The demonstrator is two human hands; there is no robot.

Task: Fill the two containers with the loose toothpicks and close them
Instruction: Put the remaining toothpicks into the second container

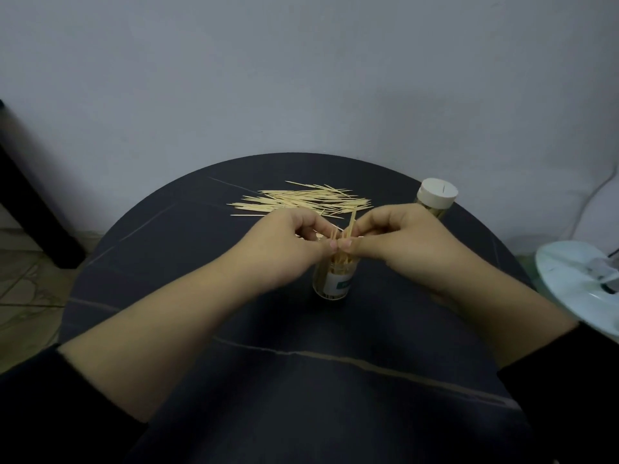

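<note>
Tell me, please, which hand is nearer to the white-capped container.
Right. The right hand, pinching toothpicks, is just in front of the white-capped container; the left hand is farther away, on the other side of the open container.

The left hand [288, 244] and right hand [402, 242] hide the open jar's [335, 283] mouth from us. We cannot read its blurred label or count the pinched toothpicks [350, 226]. The right edge cuts off a pale disc [576, 279].

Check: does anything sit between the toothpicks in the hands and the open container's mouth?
Nothing visible does. The left hand and right hand pinch the toothpicks directly above the open container; the capped container stands apart.
</note>
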